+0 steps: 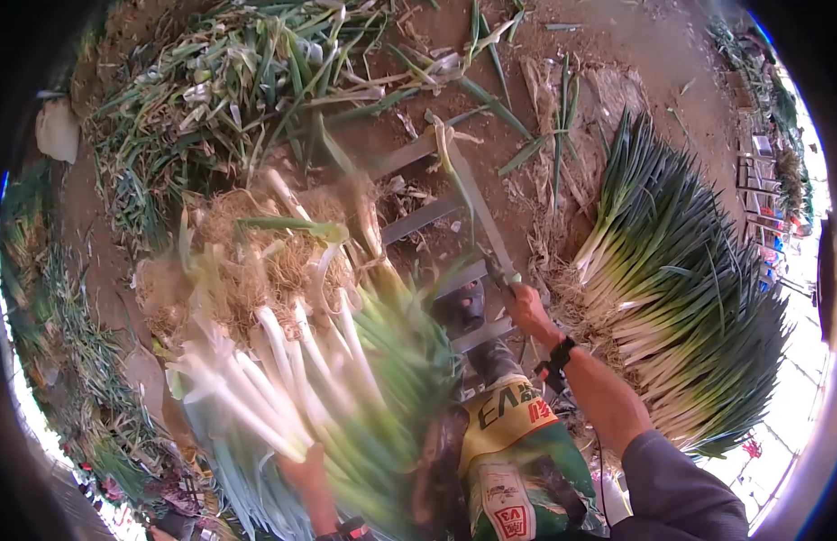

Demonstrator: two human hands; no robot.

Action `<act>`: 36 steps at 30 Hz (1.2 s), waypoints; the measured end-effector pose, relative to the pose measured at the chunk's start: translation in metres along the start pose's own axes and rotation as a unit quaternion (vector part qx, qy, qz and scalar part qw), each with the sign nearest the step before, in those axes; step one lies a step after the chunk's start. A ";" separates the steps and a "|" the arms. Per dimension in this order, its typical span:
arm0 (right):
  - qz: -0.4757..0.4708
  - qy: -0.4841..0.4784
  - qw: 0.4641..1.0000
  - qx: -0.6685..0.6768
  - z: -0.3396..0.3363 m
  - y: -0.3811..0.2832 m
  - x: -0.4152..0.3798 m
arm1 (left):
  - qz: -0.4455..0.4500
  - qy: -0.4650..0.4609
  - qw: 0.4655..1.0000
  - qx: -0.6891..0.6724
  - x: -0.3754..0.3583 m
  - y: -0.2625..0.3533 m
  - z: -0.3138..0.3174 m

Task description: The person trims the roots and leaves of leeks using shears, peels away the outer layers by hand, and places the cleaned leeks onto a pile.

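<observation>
My left hand (306, 480) is at the lower middle, its fingers closed around the white shank of a green onion (256, 415). Beside and under it lies a thick pile of large green onions (382, 361), blurred in places, with tangled brown roots (229, 252) toward the far side and green leaves toward me. Right of the pile, my right hand (529, 314) is closed near the end of a long metal strip (480, 203). A small dark piece shows at its fingertips; I cannot make out what it is.
A metal frame with crossbars (423, 221) stands ahead. Cleaned-looking green onions (680, 307) lie in a large fanned heap at right. Discarded leaves (229, 90) cover the ground at upper left. A green and yellow printed sack (517, 433) covers my lap.
</observation>
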State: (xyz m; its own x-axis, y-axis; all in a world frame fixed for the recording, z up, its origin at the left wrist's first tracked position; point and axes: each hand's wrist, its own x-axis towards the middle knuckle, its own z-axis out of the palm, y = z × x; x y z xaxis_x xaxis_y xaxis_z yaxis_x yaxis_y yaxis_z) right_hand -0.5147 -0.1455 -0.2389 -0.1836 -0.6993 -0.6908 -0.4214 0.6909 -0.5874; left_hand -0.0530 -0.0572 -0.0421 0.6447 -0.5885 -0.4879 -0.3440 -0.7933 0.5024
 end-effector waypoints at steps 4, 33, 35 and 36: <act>-0.065 0.012 0.995 -0.080 0.021 0.008 0.045 | -0.007 -0.014 1.000 -0.014 -0.002 0.009 0.000; -0.199 -0.184 0.939 -0.213 0.006 -0.069 -0.093 | -0.074 -0.124 0.976 -0.162 -0.041 0.030 -0.101; -0.268 -0.237 0.918 -0.172 0.026 -0.122 -0.121 | -0.096 -0.127 0.970 -0.184 -0.054 0.035 -0.118; -0.314 -0.260 0.900 -0.153 0.036 -0.142 -0.133 | -0.099 -0.150 0.968 -0.174 -0.058 0.037 -0.127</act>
State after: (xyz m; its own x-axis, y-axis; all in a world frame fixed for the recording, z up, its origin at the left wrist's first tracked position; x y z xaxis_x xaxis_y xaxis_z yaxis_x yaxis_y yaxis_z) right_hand -0.3986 -0.1446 -0.0785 0.5832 -0.6989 -0.4141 -0.5365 0.0515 -0.8423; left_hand -0.0168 -0.0328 0.0956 0.4288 -0.4899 -0.7590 0.0512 -0.8257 0.5618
